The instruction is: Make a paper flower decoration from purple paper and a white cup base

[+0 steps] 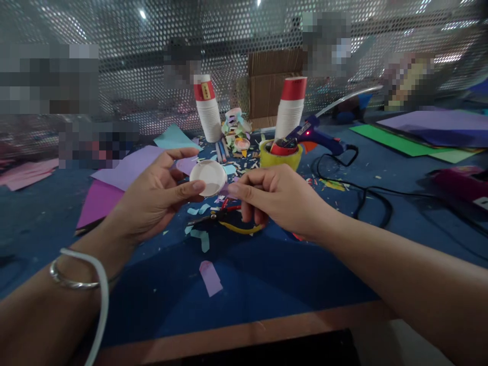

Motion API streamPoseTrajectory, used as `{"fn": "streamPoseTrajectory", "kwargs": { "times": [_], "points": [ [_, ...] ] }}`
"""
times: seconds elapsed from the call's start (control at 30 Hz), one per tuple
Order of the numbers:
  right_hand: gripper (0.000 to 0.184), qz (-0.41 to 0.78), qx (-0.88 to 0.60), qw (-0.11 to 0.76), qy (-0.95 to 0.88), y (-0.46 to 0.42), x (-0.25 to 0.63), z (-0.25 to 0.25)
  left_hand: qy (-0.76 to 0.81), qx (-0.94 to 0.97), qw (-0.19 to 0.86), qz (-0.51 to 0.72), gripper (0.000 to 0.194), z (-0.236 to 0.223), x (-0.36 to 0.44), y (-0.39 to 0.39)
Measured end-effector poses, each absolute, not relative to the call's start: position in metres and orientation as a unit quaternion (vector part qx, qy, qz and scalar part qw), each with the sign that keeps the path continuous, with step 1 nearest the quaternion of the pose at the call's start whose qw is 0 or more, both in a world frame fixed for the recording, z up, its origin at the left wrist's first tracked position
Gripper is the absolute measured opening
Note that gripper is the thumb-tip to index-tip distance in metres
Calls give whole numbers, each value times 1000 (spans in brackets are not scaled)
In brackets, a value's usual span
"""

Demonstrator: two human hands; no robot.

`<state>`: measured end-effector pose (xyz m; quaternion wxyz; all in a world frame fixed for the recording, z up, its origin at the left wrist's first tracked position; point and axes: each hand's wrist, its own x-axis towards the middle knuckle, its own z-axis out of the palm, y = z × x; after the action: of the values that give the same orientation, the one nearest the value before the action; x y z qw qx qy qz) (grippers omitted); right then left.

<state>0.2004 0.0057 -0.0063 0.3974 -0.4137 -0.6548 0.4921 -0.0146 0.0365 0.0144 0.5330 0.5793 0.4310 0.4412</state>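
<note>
My left hand (158, 198) grips a small round white paper cup base (208, 177), its thumb on the near rim and fingers behind. A rounded purple paper piece (186, 165) shows at the base's left edge. On the other side, my right hand (278, 198) pinches a small purple paper piece (224, 190) against the right rim; whether it is stuck on, I cannot tell. Beneath the hands lie scissors (214, 216) with red and yellow handles, partly hidden by my right hand. A loose purple paper tab (210, 278) lies nearer the table's front edge.
Two stacks of paper cups (209, 119) (290, 109) stand at the back. A blue glue gun (320, 134) rests on a yellow tape roll (280, 157), its black cord (366, 189) trailing right. Coloured sheets (415, 127) lie on both sides; paper scraps litter the middle.
</note>
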Motion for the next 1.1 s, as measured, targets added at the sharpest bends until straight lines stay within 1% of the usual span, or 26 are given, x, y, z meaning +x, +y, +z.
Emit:
{"fn": "streamPoseTrajectory", "kwargs": {
  "times": [0.1, 0.23, 0.43, 0.7, 0.77, 0.87, 0.93, 1.03, 1.1],
  "points": [
    [36, 458, -433, 412, -658, 7, 203, -7, 439, 588, 506, 454, 76, 13, -17, 40],
    [28, 418, -457, 426, -659, 10, 205, -9, 448, 599, 481, 457, 74, 12, -22, 43],
    [22, 384, -481, 427, -663, 12, 207, -10, 441, 588, 520, 436, 77, 12, -24, 39],
    [22, 337, -492, 420, -684, 15, 209, -10, 391, 562, 590, 428, 63, 13, -22, 36],
    [23, 317, -493, 422, -692, 15, 210, -9, 395, 549, 600, 427, 54, 13, -22, 36],
    [21, 297, -491, 429, -698, 16, 212, -7, 407, 549, 596, 421, 36, 12, -24, 36],
    [20, 292, -491, 432, -698, 16, 212, -7, 407, 558, 593, 414, 29, 10, -25, 36],
    [21, 301, -490, 424, -700, 15, 210, -7, 410, 567, 591, 401, 25, 7, -25, 36],
    [22, 313, -488, 413, -702, 13, 209, -7, 421, 575, 578, 397, 28, 6, -24, 35]
  ]
}}
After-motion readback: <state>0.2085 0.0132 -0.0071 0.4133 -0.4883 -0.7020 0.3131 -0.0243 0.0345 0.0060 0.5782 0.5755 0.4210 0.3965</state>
